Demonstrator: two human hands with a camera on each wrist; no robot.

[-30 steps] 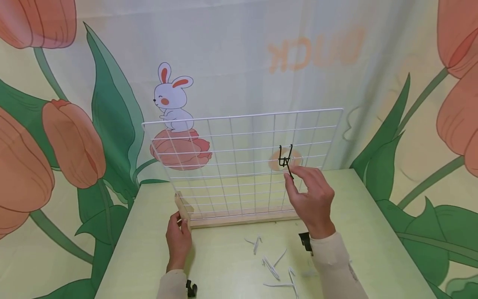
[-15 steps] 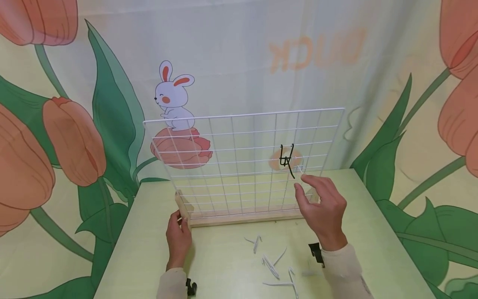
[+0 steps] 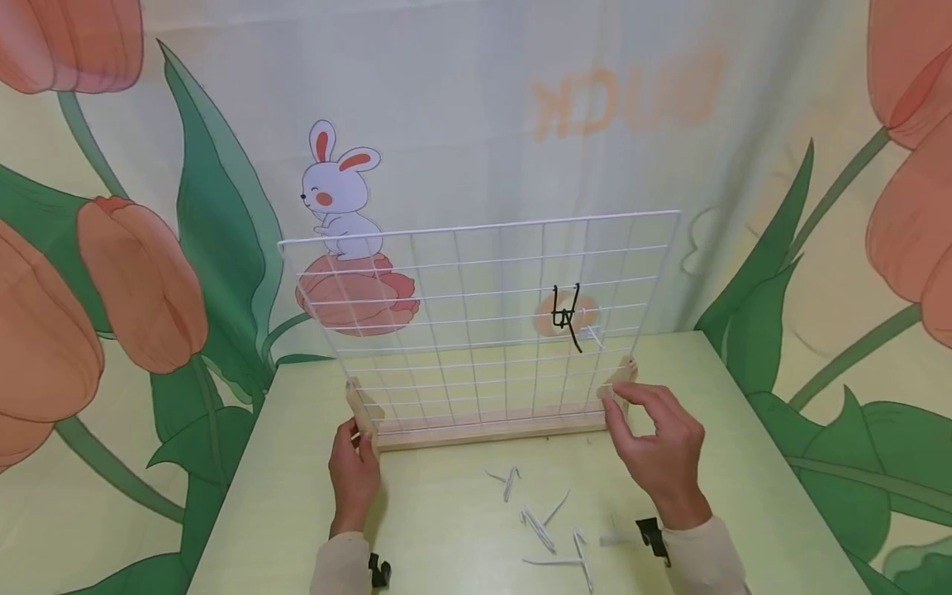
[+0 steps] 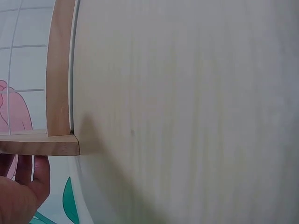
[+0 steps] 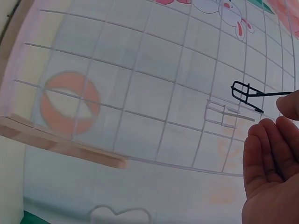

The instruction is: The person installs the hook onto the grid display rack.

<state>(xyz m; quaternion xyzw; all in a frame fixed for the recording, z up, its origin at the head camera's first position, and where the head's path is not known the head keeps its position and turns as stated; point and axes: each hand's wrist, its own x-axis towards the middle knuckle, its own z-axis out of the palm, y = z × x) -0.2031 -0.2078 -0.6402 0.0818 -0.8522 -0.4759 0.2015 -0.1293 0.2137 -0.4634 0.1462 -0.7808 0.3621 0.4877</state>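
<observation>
A white wire grid panel (image 3: 476, 229) stands upright in a wooden base (image 3: 491, 431). My left hand (image 3: 354, 475) grips the base's left side piece (image 3: 364, 411); in the left wrist view its fingers (image 4: 41, 175) lie against the wood's outer side. A black wire hook (image 3: 565, 317) hangs on the right part of the grid, its prong pointing outward. Just right of it hangs a white wire hook (image 3: 595, 335), clearer in the right wrist view. My right hand (image 3: 662, 450) holds nothing, thumb and fingers apart, in front of the right side piece (image 3: 625, 373).
Several loose white hooks lie on the pale table (image 3: 431, 529) in front of the base, among them one white hook (image 3: 578, 560) near the front. A faint clear piece (image 3: 616, 539) lies right of them. A printed curtain (image 3: 476, 107) hangs behind.
My right hand has drawn back from beside the hooks, moving down and to the right, and the white hook is left hanging on the grid. My left hand has stayed at the base.
</observation>
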